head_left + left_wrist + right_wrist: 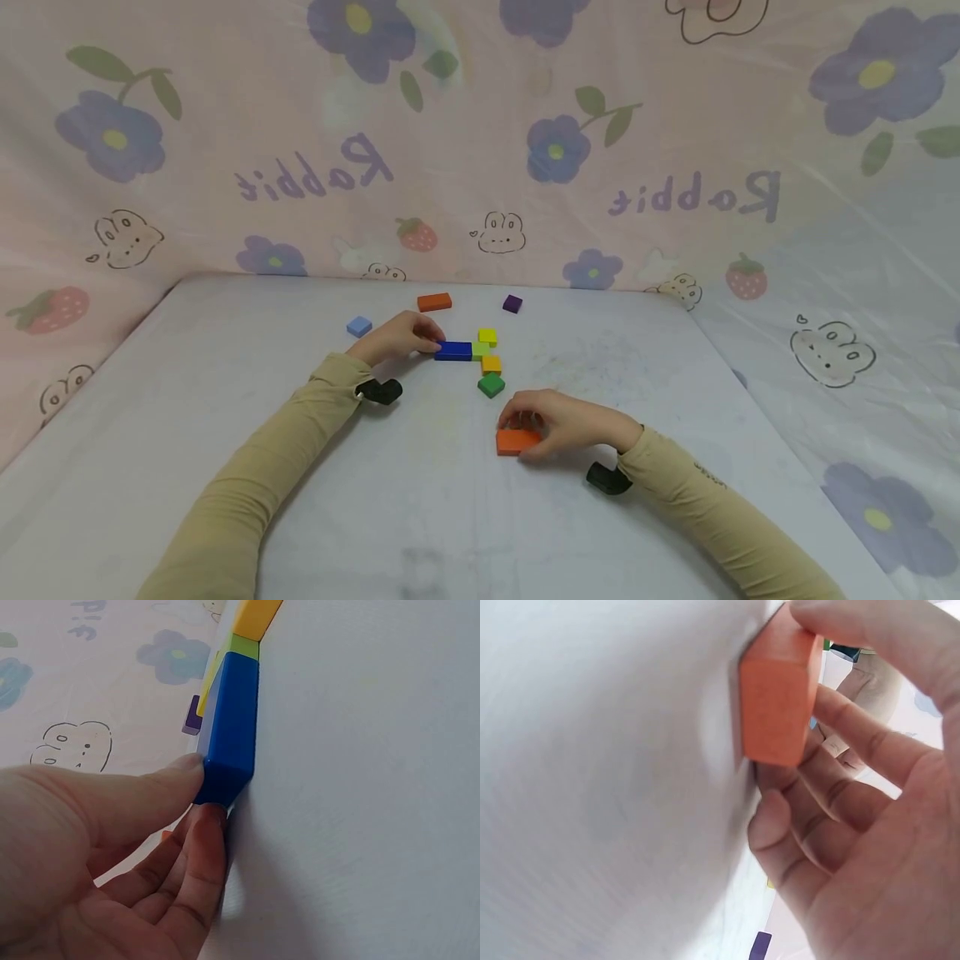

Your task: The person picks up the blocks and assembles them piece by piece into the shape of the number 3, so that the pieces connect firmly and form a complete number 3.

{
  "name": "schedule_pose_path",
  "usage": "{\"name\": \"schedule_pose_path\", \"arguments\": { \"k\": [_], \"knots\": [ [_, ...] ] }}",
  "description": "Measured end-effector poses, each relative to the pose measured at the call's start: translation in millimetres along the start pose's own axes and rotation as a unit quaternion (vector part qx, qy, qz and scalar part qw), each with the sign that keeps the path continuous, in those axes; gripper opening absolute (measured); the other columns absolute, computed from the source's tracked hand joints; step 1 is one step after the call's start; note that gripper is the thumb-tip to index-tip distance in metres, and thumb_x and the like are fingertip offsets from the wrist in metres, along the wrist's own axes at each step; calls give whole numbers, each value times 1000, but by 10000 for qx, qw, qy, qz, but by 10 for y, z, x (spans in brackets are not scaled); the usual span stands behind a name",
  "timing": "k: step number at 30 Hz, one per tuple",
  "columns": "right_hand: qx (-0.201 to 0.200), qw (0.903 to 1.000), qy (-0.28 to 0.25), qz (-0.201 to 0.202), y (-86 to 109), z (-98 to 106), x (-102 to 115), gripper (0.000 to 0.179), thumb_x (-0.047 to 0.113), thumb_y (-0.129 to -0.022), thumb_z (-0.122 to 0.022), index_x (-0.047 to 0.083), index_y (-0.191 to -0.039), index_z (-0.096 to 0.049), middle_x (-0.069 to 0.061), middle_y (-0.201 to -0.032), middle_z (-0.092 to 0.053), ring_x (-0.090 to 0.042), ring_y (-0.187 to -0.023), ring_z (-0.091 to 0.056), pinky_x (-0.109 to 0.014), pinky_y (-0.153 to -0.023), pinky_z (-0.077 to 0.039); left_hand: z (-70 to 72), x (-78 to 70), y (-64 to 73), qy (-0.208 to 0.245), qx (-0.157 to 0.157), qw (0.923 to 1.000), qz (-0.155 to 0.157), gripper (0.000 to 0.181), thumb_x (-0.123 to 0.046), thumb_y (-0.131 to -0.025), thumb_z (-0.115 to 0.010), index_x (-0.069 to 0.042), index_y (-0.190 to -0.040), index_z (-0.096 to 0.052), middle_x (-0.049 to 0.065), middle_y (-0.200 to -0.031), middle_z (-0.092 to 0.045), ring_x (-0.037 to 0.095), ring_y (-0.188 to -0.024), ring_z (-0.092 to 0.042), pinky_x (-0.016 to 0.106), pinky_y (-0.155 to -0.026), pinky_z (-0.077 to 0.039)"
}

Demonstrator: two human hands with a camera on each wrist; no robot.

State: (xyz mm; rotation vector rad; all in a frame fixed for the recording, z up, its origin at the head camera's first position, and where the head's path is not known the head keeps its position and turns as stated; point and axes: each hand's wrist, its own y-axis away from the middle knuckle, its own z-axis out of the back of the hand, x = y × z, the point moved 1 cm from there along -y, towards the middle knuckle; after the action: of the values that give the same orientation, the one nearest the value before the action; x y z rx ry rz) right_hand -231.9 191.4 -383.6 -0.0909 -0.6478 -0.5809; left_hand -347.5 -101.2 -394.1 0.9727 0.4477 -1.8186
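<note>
A long blue block [453,351] lies flat, its right end against a light green block [481,351]. My left hand [405,336] holds the blue block's left end; in the left wrist view the thumb [176,780] presses its side and a fingertip sits at its end corner. A yellow block [487,337] and an amber block [491,365] adjoin the light green one, above and below. Closer to me, my right hand [566,423] grips an orange block [516,442] between thumb and fingers, low at the white table surface. A green block [491,385] sits just below the amber one, turned cornerwise.
Toward the back of the white table [637,517] lie an orange-red block [434,302] and a dark purple block [512,303]. Left of my left hand is a light blue block [359,326]. A printed curtain [465,167] borders the table at the back and sides.
</note>
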Motion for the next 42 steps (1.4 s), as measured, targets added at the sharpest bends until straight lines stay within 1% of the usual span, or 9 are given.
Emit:
{"name": "schedule_pose_path", "arguments": {
  "k": [13, 22, 29, 35, 42],
  "knots": [
    [77, 10000, 43, -26, -3, 12, 14, 38, 18, -80, -77, 18, -113, -58, 8, -102, -58, -14, -90, -53, -29, -79, -46, -1, -11, 8, 5, 3, 10000, -2, 20, -13, -92, -65, -9, -112, -67, 6, -108, -64, 25, -98, -51, 35, -88, -43],
    [84, 9999, 65, -24, -15, 23, 81, 35, 13, -80, -76, 18, -111, -60, 7, -101, -59, -15, -89, -54, -29, -78, -48, -4, -20, 17, -84, 11, 9999, -61, 20, -12, -92, -65, -7, -111, -67, 6, -107, -64, 23, -96, -52, 34, -86, -44],
    [168, 9993, 316, 97, -62, 27, 121, 34, 11, -79, -74, 19, -110, -61, 9, -100, -59, -14, -88, -54, -28, -79, -48, 1, -12, 10, -60, -20, 10000, -35, 20, -12, -92, -65, -8, -111, -67, 6, -107, -64, 24, -97, -52, 34, -87, -43],
    [272, 9984, 395, 287, -117, 32, 167, 34, 11, -80, -73, 19, -110, -60, 9, -99, -58, -15, -88, -53, -27, -78, -47, -8, -13, 2, -149, 3, 9999, -65, 21, -13, -92, -65, -7, -112, -67, 6, -108, -64, 23, -96, -54, 34, -88, -45],
    [241, 9980, 381, 433, -224, 62, 241, 34, 13, -80, -73, 17, -111, -60, 6, -96, -58, -15, -88, -53, -27, -76, -48, -10, -11, -8, -164, -27, 9999, -31, 20, -13, -92, -65, -8, -111, -67, 6, -107, -64, 23, -96, -54, 34, -88, -45]
  ]
}}
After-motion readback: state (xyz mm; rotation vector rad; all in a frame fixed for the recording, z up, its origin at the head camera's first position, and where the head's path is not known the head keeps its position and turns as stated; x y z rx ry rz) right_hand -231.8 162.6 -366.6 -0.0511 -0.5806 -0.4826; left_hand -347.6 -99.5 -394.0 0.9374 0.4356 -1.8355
